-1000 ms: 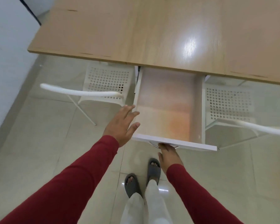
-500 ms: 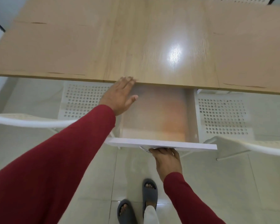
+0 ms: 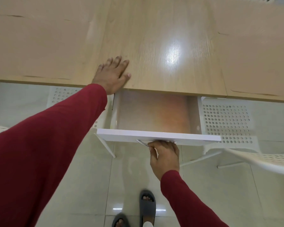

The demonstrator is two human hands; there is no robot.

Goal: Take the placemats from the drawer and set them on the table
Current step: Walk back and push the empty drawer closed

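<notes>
Lifted out of the drawer (image 3: 154,115), the left hand (image 3: 112,76) now lies flat, fingers spread, on the surface (image 3: 170,30) at its near edge. Nearer, the right hand (image 3: 165,155) curls around the handle (image 3: 142,143). Placemats: cannot tell where.

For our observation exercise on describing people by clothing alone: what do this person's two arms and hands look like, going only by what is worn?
Both arms wear long, plain dark red sleeves that end at the wrists, without visible cuffs, logos or patterns. The left hand and right hand are bare: no gloves, and no rings, watch or bracelets can be seen.
</notes>
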